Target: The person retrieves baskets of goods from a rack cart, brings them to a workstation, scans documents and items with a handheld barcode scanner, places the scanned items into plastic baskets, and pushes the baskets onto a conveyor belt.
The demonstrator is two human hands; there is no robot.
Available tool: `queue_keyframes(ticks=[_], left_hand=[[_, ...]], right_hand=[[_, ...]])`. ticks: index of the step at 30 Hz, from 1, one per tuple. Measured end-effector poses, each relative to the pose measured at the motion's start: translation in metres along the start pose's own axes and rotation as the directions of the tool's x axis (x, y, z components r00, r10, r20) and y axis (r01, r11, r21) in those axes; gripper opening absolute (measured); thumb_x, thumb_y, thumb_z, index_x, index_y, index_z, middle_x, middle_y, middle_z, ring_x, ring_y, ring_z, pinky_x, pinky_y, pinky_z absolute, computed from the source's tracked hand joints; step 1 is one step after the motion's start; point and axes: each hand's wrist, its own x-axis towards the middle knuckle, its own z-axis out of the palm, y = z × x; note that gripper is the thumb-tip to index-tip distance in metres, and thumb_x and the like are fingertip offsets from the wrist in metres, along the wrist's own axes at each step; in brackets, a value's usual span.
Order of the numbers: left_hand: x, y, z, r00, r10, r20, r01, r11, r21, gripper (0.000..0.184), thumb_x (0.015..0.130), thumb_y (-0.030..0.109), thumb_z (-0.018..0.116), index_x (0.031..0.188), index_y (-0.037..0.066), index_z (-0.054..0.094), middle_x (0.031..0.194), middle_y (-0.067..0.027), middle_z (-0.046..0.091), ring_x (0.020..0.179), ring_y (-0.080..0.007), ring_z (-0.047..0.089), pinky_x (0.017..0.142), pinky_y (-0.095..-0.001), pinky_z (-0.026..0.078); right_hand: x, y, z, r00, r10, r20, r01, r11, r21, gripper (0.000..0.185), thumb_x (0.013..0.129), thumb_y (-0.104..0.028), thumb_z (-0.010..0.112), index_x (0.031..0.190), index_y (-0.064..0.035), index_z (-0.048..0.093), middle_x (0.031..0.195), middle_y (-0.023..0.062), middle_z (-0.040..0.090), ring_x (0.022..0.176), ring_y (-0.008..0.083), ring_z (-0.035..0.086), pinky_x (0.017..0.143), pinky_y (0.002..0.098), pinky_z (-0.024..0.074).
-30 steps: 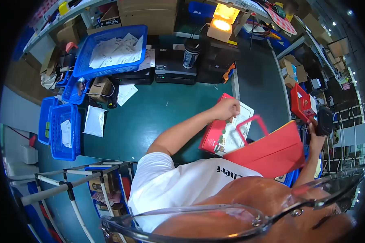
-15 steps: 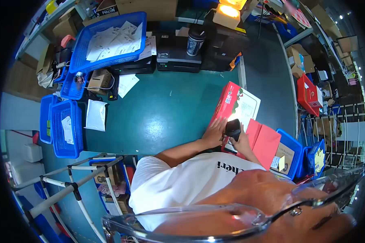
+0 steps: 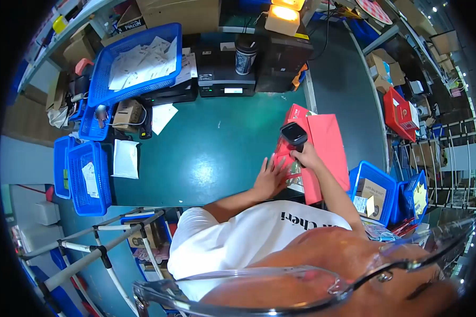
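A black handheld barcode scanner (image 3: 293, 133) is gripped in my right hand (image 3: 308, 156), its head tilted above a red box (image 3: 297, 112). My left hand (image 3: 269, 179) lies with spread fingers at the near left side of that box. Over the box's right part stretches a plain red panel (image 3: 328, 153); I cannot tell whether it is a flap or a separate sheet. Some printed green and white surface shows near the left fingertips.
At the back are a black printer (image 3: 226, 76) with a white slip at its front, a patterned cup (image 3: 245, 55), and a blue basket of papers (image 3: 98, 87). A white packet (image 3: 126, 158) lies left near blue baskets (image 3: 92, 203). Another blue basket (image 3: 373, 171) stands right.
The scanner has risen up and left, now with its head tilted. My left hand has slid toward me. The red panel now covers the box's white top. A white slip shows at the printer.
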Motion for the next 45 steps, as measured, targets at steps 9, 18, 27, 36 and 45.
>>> queue_keyframes(ticks=[9, 18, 27, 36, 45], left_hand=[[0.07, -0.142, -0.029, 0.672, -0.521, -0.526, 0.253, 0.83, -0.498, 0.033, 0.083, 0.019, 0.064, 0.107, -0.004, 0.058, 0.105, -0.0208, 0.059, 0.095, -0.0398, 0.053, 0.087, -0.0469, 0.042], [0.146, -0.288, 0.017, 0.353, -0.932, -0.079, 0.827, 0.35, -0.44, 0.055, 0.076, 0.042, 0.072, 0.113, 0.003, 0.059, 0.099, -0.0136, 0.067, 0.101, -0.038, 0.06, 0.09, -0.0517, 0.041], [0.14, -0.085, -0.041, 0.931, -0.231, 0.284, 0.353, 0.769, -0.533, 0.051, 0.066, 0.009, 0.077, 0.115, 0.007, 0.06, 0.092, -0.0172, 0.069, 0.088, -0.03, 0.067, 0.073, -0.0404, 0.052], [0.151, -0.071, -0.085, 0.823, -0.404, 0.399, 0.485, 0.865, -0.124, 0.046, 0.064, 0.013, 0.073, 0.11, 0.015, 0.065, 0.105, -0.0122, 0.069, 0.099, -0.0321, 0.065, 0.082, -0.0414, 0.052], [0.163, -0.05, -0.021, 0.968, -0.202, 0.146, 0.231, 0.946, -0.227, 0.059, 0.073, 0.012, 0.073, 0.123, 0.002, 0.044, 0.105, -0.0238, 0.064, 0.099, -0.04, 0.062, 0.082, -0.047, 0.05]], right_hand=[[-0.103, 0.067, -0.041, 0.886, -0.24, -0.397, 0.049, 0.899, -0.434, 0.077, 0.068, -0.022, 0.082, 0.128, 0.0048, 0.04, 0.12, 0.027, 0.054, 0.11, 0.0442, 0.054, 0.092, 0.0459, 0.0445], [-0.088, 0.044, 0.028, 0.85, 0.092, -0.518, -0.455, 0.625, -0.635, 0.1, 0.073, -0.05, 0.074, 0.136, 0.0111, 0.027, 0.127, 0.0305, 0.049, 0.117, 0.0431, 0.051, 0.09, 0.0557, 0.0441], [-0.13, 0.073, -0.019, 0.733, 0.216, -0.645, -0.364, 0.926, -0.104, 0.051, 0.078, -0.038, 0.074, 0.109, 0.0006, 0.06, 0.102, 0.0229, 0.066, 0.099, 0.0379, 0.064, 0.085, 0.0415, 0.049], [-0.147, 0.098, -0.005, 0.771, 0.264, -0.58, -0.335, 0.942, -0.016, 0.049, 0.079, -0.036, 0.073, 0.112, -0.0022, 0.058, 0.103, 0.0211, 0.067, 0.098, 0.0368, 0.065, 0.084, 0.0415, 0.0491], [-0.144, 0.113, 0.003, 0.799, 0.113, -0.59, -0.207, 0.974, -0.095, 0.046, 0.077, -0.032, 0.075, 0.095, 0.0039, 0.053, 0.088, 0.0272, 0.065, 0.087, 0.0456, 0.063, 0.072, 0.0465, 0.0508]])
